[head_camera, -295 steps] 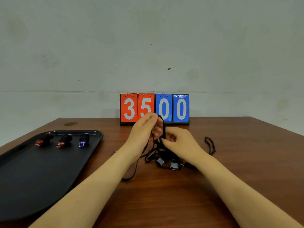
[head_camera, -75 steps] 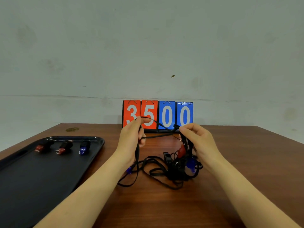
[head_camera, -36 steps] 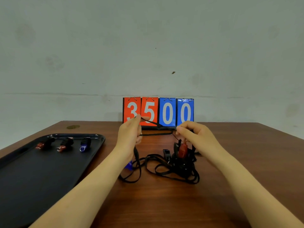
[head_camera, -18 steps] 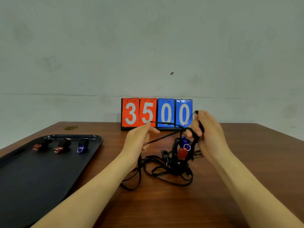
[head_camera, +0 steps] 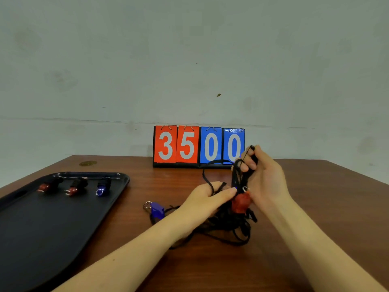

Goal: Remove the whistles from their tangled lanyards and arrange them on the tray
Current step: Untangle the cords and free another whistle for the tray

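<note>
Right hand (head_camera: pixel 265 182) grips lanyards (head_camera: pixel 237 180) raised; left hand (head_camera: pixel 207 200) pinches strands beside red whistle (head_camera: pixel 241 204).

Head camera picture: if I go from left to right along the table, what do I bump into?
Black tray → blue whistle lying on the table → left hand → red whistle → right hand.

I see a brown wooden worktop (head_camera: pixel 305 186) with a smooth, faintly glossy grain. The flat black plastic tray (head_camera: pixel 52 228) looks matt with a sheen on its rim. The tangled black lanyards (head_camera: pixel 229 226) read as woven cloth cord. The glossy blue plastic whistle (head_camera: pixel 156 209) carries a shiny metal ring, and the red plastic whistle (head_camera: pixel 241 203) looks glossy too.
</note>
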